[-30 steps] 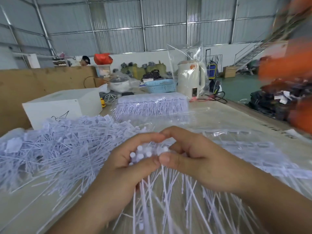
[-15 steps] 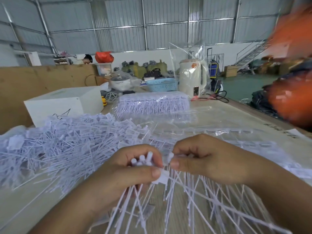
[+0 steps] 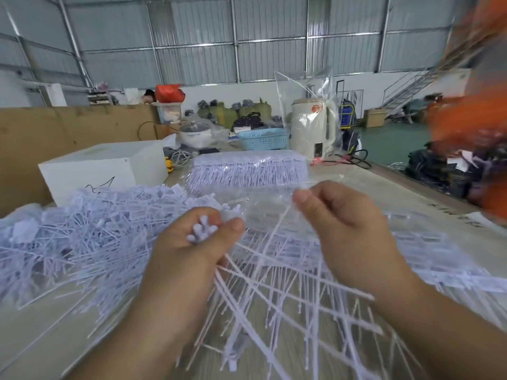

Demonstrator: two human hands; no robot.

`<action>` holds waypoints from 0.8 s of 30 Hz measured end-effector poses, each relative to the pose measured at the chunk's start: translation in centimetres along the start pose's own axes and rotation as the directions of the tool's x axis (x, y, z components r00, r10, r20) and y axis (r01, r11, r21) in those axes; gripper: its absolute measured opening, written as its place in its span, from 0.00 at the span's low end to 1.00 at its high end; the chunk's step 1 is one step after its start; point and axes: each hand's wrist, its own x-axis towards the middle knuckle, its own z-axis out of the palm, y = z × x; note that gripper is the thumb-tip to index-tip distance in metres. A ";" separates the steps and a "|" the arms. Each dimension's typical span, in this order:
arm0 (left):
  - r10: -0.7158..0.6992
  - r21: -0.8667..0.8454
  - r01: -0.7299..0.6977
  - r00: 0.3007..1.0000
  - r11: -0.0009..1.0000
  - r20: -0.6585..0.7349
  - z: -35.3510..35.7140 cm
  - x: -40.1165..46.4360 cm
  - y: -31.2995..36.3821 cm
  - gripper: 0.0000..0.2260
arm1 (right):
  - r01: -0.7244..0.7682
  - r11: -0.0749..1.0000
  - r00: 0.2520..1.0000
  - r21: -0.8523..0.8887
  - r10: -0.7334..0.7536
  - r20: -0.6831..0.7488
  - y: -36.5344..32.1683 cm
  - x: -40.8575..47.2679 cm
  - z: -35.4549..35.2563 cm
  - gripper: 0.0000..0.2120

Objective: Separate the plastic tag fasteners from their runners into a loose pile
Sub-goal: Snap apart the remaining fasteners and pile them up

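A pale worktop (image 3: 356, 182) inside a corrugated metal hall carries a loose pile (image 3: 82, 237) at left. Left hand (image 3: 192, 259) grips a fastener bunch (image 3: 201, 233); right hand (image 3: 345, 234) pinches one fastener (image 3: 277, 229).

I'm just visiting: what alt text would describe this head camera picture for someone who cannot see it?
Two bare hands work over a table: the left hand grips a bunch of white plastic tag fasteners, while the right hand pinches one thin strand. A loose pile of fasteners lies to the left, and a bagged bundle sits behind.
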 end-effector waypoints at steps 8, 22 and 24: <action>-0.097 0.115 0.053 0.898 0.992 0.429 -1.3 0.3 0.3 0.22 | 0.002 0.991 0.809 0.134 -0.081 0.583 0.6 -0.7 0.0 0.11; -0.192 0.162 0.109 0.683 0.981 0.705 -1.9 0.2 0.6 0.14 | 0.038 0.999 0.789 0.013 -0.038 0.614 1.3 -0.7 -0.1 0.13; -0.191 0.205 0.067 0.712 0.977 0.676 -1.8 0.1 0.4 0.10 | 0.097 0.992 0.753 -0.075 -0.025 0.657 1.2 -0.6 -0.2 0.14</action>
